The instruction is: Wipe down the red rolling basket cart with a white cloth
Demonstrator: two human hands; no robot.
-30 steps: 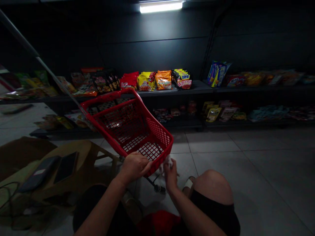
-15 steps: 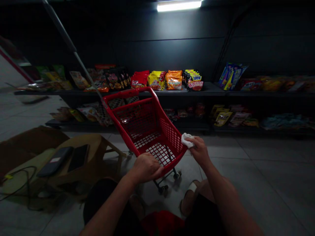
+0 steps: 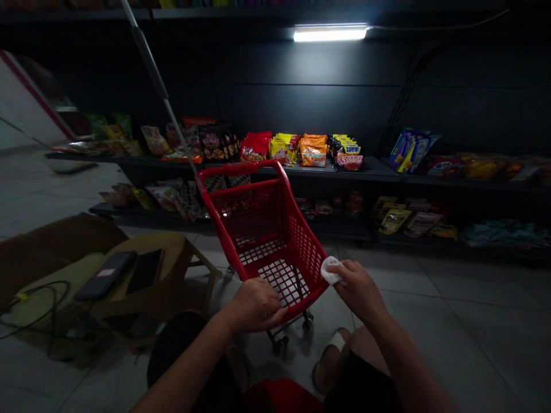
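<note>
Head view: looking forward and down over the person's own arms and knees, with the cart in the middle of the frame.

Cart: a red plastic shopping cart [image 3: 306, 248] with mesh walls stands upright on its small casters [image 3: 279, 344] on the tiled floor [image 3: 430, 298], directly in front of the person. A long metal pole [image 3: 159, 86] rises from its far left corner.

Long axis: the cart runs from the person's hands forward toward the shelves, leaning slightly left in view.

Left hand: the left hand [image 3: 253, 306] is closed over the cart's near rim and appears to grip it, with the fingers curling toward the basket floor. It is the hand nearer the cart's middle.

Right hand: the right hand [image 3: 359, 289] is closed around a white cloth [image 3: 331, 271], pinching it against the top of the cart's right wall, close to the near corner.

Beside the cart, left: a wooden stool [image 3: 181, 246] stands just off the left wall, carrying a black phone [image 3: 145, 271] and a dark tablet [image 3: 105, 275]. A tangled cable [image 3: 43, 304] lies further left of the cart.

Below the cart: the person's slipper [image 3: 331, 361] sits just behind the near right corner.

Beyond the cart: dark metal shelving [image 3: 370, 169] runs across behind it, stocked with snack packets [image 3: 313, 150], and a fluorescent light [image 3: 330, 33] is mounted above.
</note>
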